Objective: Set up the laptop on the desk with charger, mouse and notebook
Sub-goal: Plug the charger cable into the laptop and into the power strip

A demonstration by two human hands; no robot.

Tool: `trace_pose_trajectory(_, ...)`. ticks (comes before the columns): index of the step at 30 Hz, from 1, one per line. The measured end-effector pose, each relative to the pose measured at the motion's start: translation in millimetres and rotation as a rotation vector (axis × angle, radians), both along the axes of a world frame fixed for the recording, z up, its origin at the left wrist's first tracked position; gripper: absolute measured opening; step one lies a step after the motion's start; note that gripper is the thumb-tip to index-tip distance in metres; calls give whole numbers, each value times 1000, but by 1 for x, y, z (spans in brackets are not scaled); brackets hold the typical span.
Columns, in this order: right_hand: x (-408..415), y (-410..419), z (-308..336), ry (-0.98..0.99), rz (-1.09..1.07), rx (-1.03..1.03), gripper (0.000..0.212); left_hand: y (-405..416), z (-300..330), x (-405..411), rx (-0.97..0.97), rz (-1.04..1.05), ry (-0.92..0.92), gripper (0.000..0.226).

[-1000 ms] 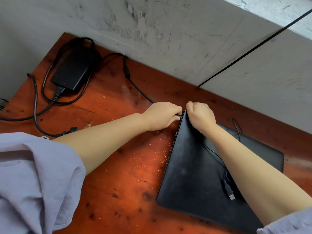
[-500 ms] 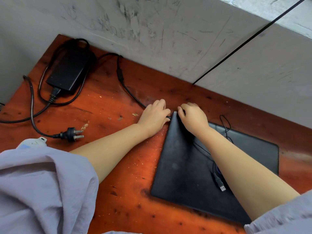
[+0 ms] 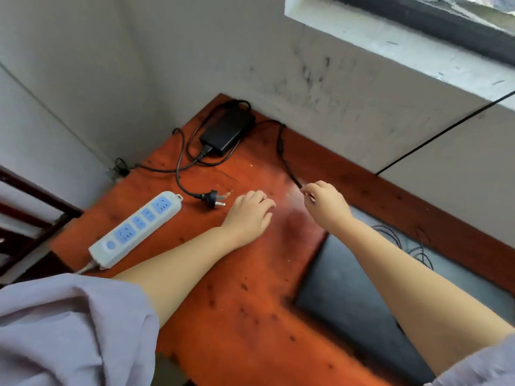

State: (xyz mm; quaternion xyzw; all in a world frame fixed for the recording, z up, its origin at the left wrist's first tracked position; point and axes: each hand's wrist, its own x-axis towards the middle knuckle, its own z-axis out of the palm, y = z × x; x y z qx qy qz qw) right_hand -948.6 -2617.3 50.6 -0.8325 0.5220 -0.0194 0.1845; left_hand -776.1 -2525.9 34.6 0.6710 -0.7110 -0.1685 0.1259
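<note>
A closed black laptop (image 3: 342,291) lies on the red-brown desk (image 3: 223,316) at the right, and my right forearm crosses its lid. The black charger brick (image 3: 227,132) sits in the desk's far corner. Its thin cable (image 3: 287,165) runs to my right hand (image 3: 327,206), whose fingertips pinch the cable's end near the laptop's far left corner; the corner itself is hidden. My left hand (image 3: 248,215) hovers palm down with fingers apart and nothing in it, just right of the charger's loose wall plug (image 3: 213,197). A thin wire (image 3: 404,246) lies coiled on the lid.
A white power strip (image 3: 136,227) with blue sockets lies at the desk's left edge, its cord running off the near side. Grey walls close the desk's back and left. A dark wooden frame (image 3: 25,213) stands left of the desk. A windowsill juts out top right.
The view has swung left and up, so the power strip now shows. My left hand has left the laptop's corner and moved left toward the wall plug. My right hand stays by the corner.
</note>
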Motion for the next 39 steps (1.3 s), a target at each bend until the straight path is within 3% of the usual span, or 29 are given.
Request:
trace_pose_trajectory(9,175,51,7,4,299,38,31,77,-10,138,-20,358,-103,33)
trace_pose_trajectory(16,246,52,-10,480,288,95,28,103,-41,196,156,447,-145,72)
trace_pose_trajectory(19,250,47,-10,585,297,84,31,108,-49,198,152,456,-147,75)
trace_pose_trajectory(21,251,42,-2,536,298,99,27,107,-50,198,129,459,-136,72)
trace_pose_trajectory(24,255,35,16,211,294,155,3,107,-51,198,92,465,-133,68)
trace_pose_trajectory(28,262,47,29,-144,251,359,10,109,-51,198,62,469,-113,67)
trace_pose_trajectory(35,264,61,12,-219,325,360,8,108,-50,199,69,464,-111,67)
trace_pose_trajectory(39,267,55,13,-161,410,340,8,108,-50,200,76,459,-119,67)
